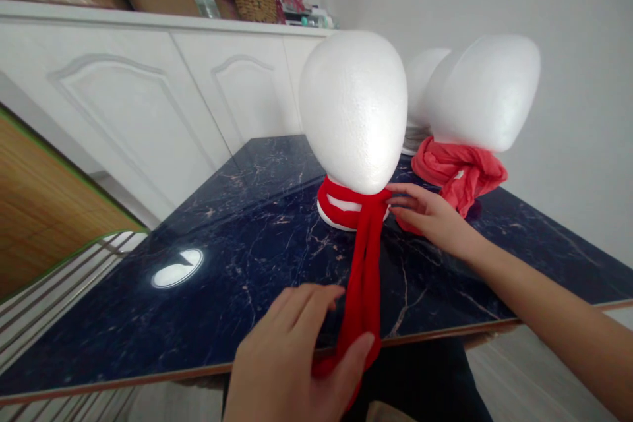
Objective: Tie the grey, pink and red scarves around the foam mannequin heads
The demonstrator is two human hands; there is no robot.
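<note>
The two hands are apart, and both work on one red knit scarf (363, 290) that is wrapped around the neck of a white foam head (353, 109). This head stands on a dark blue marble table top (198, 237), ahead of the hands and between them. The left hand (291, 349) is low, near the table edge, with its thumb on the lower end of the scarf; I cannot tell if it grips firmly. The right hand (430, 217) is open, and its fingertips touch the loop at the neck. This placing seems to keep the two hanging ends straight and the loop steady on the smooth foam. Beyond the right hand stands a second foam head (482, 92) with a coral scarf (459, 175), and a third foam head (425, 79) is partly hidden behind it.
</note>
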